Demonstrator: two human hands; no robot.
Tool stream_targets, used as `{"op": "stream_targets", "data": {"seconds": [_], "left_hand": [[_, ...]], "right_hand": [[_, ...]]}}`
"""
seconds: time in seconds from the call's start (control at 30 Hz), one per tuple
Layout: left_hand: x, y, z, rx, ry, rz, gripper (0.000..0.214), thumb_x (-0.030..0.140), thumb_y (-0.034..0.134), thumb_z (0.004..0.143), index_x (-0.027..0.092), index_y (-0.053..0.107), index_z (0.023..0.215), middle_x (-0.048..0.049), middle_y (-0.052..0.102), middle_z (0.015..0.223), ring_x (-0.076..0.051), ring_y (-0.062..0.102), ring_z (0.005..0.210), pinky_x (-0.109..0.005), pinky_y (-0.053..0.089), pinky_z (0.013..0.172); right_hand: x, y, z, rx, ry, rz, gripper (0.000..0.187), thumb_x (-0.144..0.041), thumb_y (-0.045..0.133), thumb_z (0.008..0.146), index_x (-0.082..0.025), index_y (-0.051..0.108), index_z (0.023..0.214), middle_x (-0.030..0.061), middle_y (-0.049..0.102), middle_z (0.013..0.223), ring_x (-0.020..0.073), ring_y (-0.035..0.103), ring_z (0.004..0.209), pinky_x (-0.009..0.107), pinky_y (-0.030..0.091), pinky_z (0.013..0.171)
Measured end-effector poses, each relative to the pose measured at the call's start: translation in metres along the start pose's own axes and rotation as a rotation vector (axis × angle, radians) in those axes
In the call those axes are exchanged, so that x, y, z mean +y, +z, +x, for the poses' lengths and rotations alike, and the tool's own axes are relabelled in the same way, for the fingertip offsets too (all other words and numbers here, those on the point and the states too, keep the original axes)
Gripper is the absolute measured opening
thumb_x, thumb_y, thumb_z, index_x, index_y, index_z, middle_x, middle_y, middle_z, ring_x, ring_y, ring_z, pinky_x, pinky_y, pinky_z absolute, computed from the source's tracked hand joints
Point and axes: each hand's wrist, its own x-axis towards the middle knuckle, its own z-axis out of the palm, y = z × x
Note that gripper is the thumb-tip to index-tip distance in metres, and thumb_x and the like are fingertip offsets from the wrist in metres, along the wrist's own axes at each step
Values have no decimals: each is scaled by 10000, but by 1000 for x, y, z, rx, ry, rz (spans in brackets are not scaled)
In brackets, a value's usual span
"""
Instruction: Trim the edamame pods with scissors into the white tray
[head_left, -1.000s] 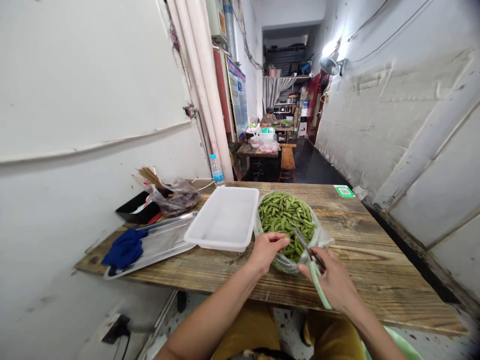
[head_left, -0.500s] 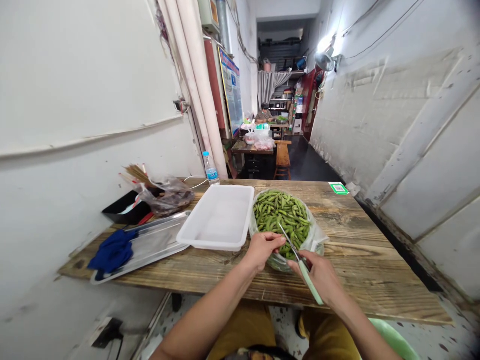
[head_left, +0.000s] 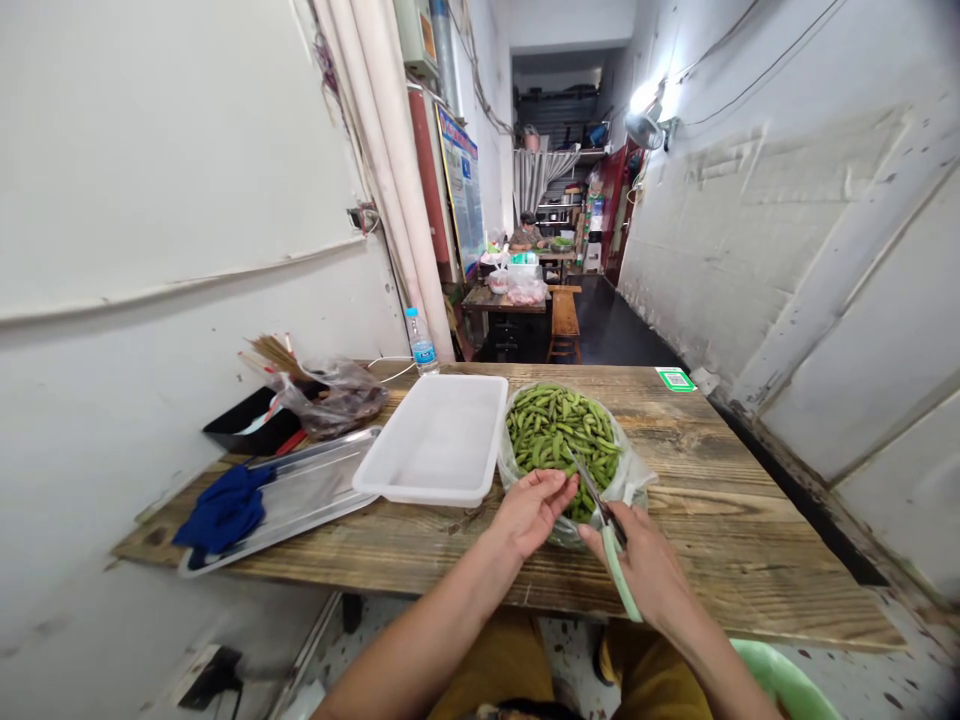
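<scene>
Green edamame pods (head_left: 559,425) fill a bowl lined with a clear plastic bag (head_left: 636,475) on the wooden table. My right hand (head_left: 645,560) grips scissors (head_left: 616,575) with pale green handles, their metal blades pointing up and left over the pods. At the bowl's near left edge, my left hand (head_left: 536,508) is closed with its fingertips pinched beside the blades. It holds an edamame pod that is mostly hidden by the fingers. Left of the bowl stands a white plastic tub (head_left: 435,440) with nothing visible inside.
A metal tray (head_left: 307,500) with a blue cloth (head_left: 225,508) lies at the left. Behind it are a black box (head_left: 251,430) and a plastic bag (head_left: 341,395). A water bottle (head_left: 422,345) stands by the wall. A person (head_left: 527,235) sits far back.
My left hand has turned, showing more of its palm, and its fingertips sit slightly further right. The scissors have shifted slightly right and down, and their handles look more spread.
</scene>
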Motion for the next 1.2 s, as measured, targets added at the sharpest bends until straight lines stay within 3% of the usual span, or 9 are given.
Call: {"op": "stream_targets", "data": {"seconds": [0.2, 0.47, 0.6, 0.7, 0.77, 0.83, 0.97, 1.07, 1.2], "left_hand": [[1, -1, -2, -22, -17, 55, 134, -2, 663, 708, 88, 585, 648, -49, 646, 641, -102, 629, 619, -181, 538, 600], [-1, -5, -6, -28, 76, 171, 178, 65, 738, 639, 101, 567, 672, -33, 635, 639, -97, 612, 629, -197, 512, 647], [24, -14, -1, 34, 375, 490, 142, 156, 685, 691, 134, 572, 774, -25, 633, 693, -128, 603, 657, -279, 506, 706], [66, -23, 1, 301, 847, 1040, 133, 147, 582, 752, 158, 619, 879, -75, 653, 899, -202, 598, 895, -386, 454, 874], [88, -24, 1, 506, 1026, 1465, 236, 113, 563, 748, 185, 652, 955, -115, 589, 1182, -287, 461, 1180, -495, 317, 1009], [96, -20, 1, 575, 1022, 1787, 284, 125, 581, 752, 220, 667, 1006, -108, 484, 1347, -336, 315, 1294, -563, 207, 1031], [67, -7, 14, 335, 842, 2094, 166, 310, 580, 816, 223, 710, 870, -116, 620, 1106, -307, 436, 1122, -516, 271, 942], [42, -4, 32, 300, 768, 2165, 238, 369, 578, 814, 171, 708, 788, -144, 628, 961, -310, 458, 1042, -485, 297, 888], [36, -8, 44, 299, 778, 1996, 146, 288, 610, 794, 222, 704, 884, -94, 644, 1002, -292, 475, 1041, -465, 300, 876]], "right_hand": [[1, 1, 1, -24, -20, -16, 402, -530, 431, 864, -194, 583, 1024, 76, 582, 872, 213, 587, 751, 312, 449, 696], [2, 1, 5, -101, -28, -29, 427, -539, 375, 876, -189, 618, 858, 87, 612, 793, 231, 588, 741, 316, 422, 698], [6, 2, 6, -175, -11, -51, 450, -544, 355, 884, -181, 621, 882, 107, 632, 832, 251, 609, 789, 318, 421, 711], [11, 3, 5, -153, 42, -103, 459, -548, 380, 876, -168, 594, 1022, 128, 617, 943, 273, 617, 850, 333, 424, 735], [14, 3, 5, -130, 72, -110, 476, -558, 406, 864, -165, 564, 1081, 133, 594, 997, 279, 614, 882, 339, 428, 747], [16, 4, 5, -114, 80, -88, 477, -564, 417, 860, -168, 551, 1090, 127, 579, 1006, 274, 608, 901, 339, 430, 760], [16, 7, 6, -76, 67, -71, 463, -553, 408, 871, -163, 553, 1074, 119, 566, 987, 261, 600, 892, 335, 428, 764], [13, 10, 6, -84, 66, -102, 437, -529, 429, 875, -158, 557, 1066, 113, 563, 964, 259, 599, 870, 329, 424, 745], [8, 11, 6, -97, 98, -158, 410, -498, 440, 881, -159, 554, 1083, 120, 560, 982, 257, 602, 853, 320, 421, 716]]}}
